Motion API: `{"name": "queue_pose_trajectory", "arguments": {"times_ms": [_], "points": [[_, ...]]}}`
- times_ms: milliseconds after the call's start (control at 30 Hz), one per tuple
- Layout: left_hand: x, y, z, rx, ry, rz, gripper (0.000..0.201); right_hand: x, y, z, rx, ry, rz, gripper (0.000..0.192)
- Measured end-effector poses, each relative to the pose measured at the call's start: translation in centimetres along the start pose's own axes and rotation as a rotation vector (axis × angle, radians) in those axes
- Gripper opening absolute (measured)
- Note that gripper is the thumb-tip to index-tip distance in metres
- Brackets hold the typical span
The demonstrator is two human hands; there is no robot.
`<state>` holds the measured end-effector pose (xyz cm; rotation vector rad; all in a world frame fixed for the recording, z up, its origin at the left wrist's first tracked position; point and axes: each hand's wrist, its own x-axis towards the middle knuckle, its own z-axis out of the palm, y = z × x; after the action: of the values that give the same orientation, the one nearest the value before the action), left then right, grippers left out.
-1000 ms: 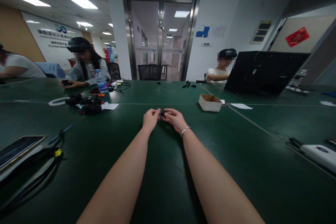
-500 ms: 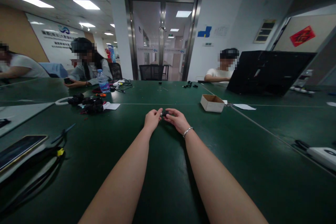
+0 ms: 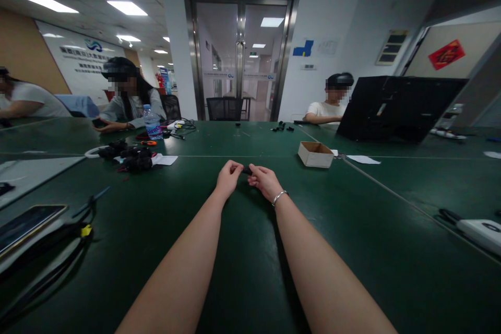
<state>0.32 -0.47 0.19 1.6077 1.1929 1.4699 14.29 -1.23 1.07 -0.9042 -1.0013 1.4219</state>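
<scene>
My left hand (image 3: 227, 178) and my right hand (image 3: 266, 181) meet over the dark green table (image 3: 242, 250), both arms stretched forward. Between the fingertips of both hands is a small black part (image 3: 246, 170), pinched from each side; most of it is hidden by my fingers. A silver bracelet (image 3: 279, 197) circles my right wrist. Both hands hover just above the tabletop.
A small cardboard box (image 3: 315, 154) sits to the right, a black laptop lid (image 3: 395, 108) behind it. Black parts and a white ring (image 3: 125, 155) lie to the left near a water bottle (image 3: 150, 122). A phone (image 3: 27, 222) and cables lie near left. Three people sit at the far side.
My hands stayed joined on the small black part with slight finger shifts. The view swung a little right, then back.
</scene>
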Motion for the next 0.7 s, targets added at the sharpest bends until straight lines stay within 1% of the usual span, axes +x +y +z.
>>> {"name": "queue_pose_trajectory", "arguments": {"times_ms": [67,167,233,300,367,500,633,700], "points": [[0.06,0.1,-0.1,-0.039,-0.031,0.017,0.011,0.1,0.05,-0.01,-0.027,0.011,-0.001,0.024],[0.17,0.23,-0.21,-0.09,-0.042,0.004,0.021,0.27,0.13,-0.02,-0.048,0.008,-0.001,0.024],[0.26,0.2,-0.15,-0.125,-0.028,-0.074,0.029,0.37,0.2,-0.02,-0.05,0.003,-0.006,0.023],[0.34,0.08,0.01,-0.123,-0.001,-0.174,0.029,0.44,0.26,0.0,-0.054,0.003,-0.009,0.022],[0.37,-0.05,0.17,-0.103,0.013,-0.219,0.029,0.48,0.29,0.01,-0.06,0.002,-0.011,0.021],[0.28,-0.05,0.26,-0.078,0.008,-0.166,0.022,0.45,0.28,-0.04,-0.058,-0.01,-0.01,0.019],[0.17,0.19,0.12,-0.129,0.01,-0.206,0.023,0.43,0.27,-0.13,-0.041,-0.023,-0.007,0.022],[0.17,0.2,0.1,-0.122,0.016,-0.202,0.026,0.44,0.28,-0.14,-0.047,-0.025,-0.007,0.022]]}}
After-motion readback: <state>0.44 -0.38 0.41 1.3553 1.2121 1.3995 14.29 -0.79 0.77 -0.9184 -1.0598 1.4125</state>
